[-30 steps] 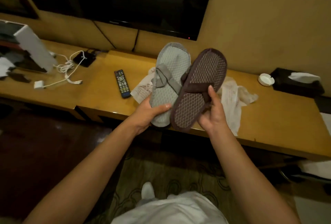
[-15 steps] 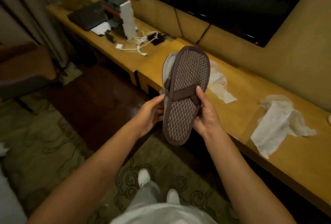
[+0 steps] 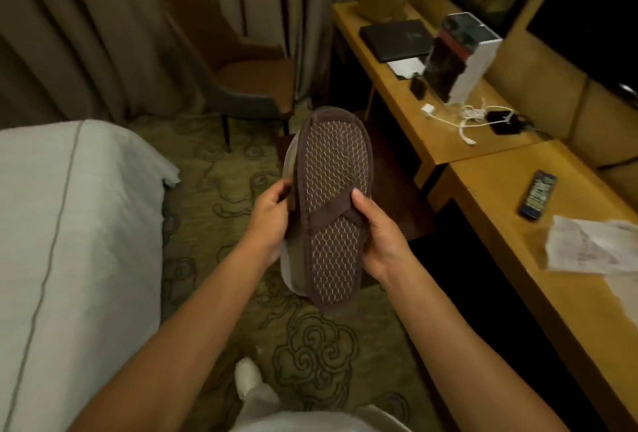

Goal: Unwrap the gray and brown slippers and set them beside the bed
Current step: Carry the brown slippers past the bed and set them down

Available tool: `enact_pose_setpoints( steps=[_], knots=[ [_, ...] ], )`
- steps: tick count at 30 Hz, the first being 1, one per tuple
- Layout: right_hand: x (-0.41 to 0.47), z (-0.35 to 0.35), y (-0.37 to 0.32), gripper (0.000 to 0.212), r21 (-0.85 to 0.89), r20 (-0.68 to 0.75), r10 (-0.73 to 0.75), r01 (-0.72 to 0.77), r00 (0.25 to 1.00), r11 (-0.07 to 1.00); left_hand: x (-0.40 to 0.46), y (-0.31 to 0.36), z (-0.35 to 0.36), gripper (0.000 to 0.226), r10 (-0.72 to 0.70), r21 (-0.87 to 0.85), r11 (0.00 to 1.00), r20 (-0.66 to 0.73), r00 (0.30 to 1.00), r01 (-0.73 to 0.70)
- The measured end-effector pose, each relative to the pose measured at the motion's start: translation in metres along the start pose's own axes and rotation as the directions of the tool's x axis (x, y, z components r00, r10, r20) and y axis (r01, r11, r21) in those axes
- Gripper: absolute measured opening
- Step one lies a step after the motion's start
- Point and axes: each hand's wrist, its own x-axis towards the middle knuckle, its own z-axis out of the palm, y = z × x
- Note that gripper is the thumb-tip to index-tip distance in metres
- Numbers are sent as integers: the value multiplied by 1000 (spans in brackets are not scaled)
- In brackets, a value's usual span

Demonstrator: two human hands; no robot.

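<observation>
Slippers fill the centre of the frame, stacked flat together and held upright in front of me. The dark brown fabric slipper with a honeycomb-patterned sole faces me, its crossed strap across the middle. Behind it, showing only as a pale edge on the left, is the light gray fabric slipper.

My left hand is closed on the left edge of the pair, fingers curled around the gray one. My right hand is closed on the right edge, thumb pressed on the brown strap.

No wrapping shows on either slipper, so I judge the unwrapping done. A crumpled white paper wrapper lies on the long yellow wooden desk at the right of the frame, near a black remote control.

The white-sheeted bed fills the left of the frame, close by. Patterned green carpet lies between it and me. What is left, as I judge it, is to lower both slippers onto that carpet beside the bed.
</observation>
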Motion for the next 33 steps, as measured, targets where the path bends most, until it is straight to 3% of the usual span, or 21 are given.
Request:
enact_pose_setpoints(
  steps=[4,8,10,13,16,19,21,23,25,26,28,30,33],
  knots=[
    [67,73,44,60,-40,49,12,-10,999,999,31,37,-109,41,-22,12,1000,-32,999,23],
    [120,144,73,43,-316,-3,-117,110,993,942,65,64,-204,23,4,-22,1000,-205,979,-8],
    [144,175,83,34,-426,13,-203,189,979,885,78,73,-240,19,9,-11,1000,-231,973,-12],
    [183,216,93,26,-597,77,-327,306,942,742,98,82,-269,23,92,153,986,-150,984,-69],
    [226,245,101,19,-688,107,-344,319,933,652,129,83,-287,20,145,176,979,-222,964,-107],
    [272,263,105,20,-684,106,-303,291,947,669,167,87,-311,31,150,112,987,-328,933,-120],
    [307,276,103,21,-653,96,-262,259,960,712,197,95,-329,42,117,117,990,-316,941,-84],
    [344,291,100,18,-565,57,-142,149,988,811,230,107,-346,66,71,148,989,-330,941,-23],
    [384,310,96,28,-358,73,81,-49,994,932,266,122,-363,77,61,175,985,-365,929,4],
    [403,319,93,38,-299,80,170,-139,982,944,284,131,-372,77,60,169,986,-381,923,6],
    [443,341,86,55,-336,97,222,-178,970,925,317,153,-386,66,54,122,992,-383,922,-7],
    [481,362,78,60,-400,125,201,-136,972,906,349,172,-399,49,50,92,996,-375,926,-17],
    [534,388,76,64,-406,169,342,-251,924,879,390,192,-424,35,41,150,988,-424,905,25]
  ],
)
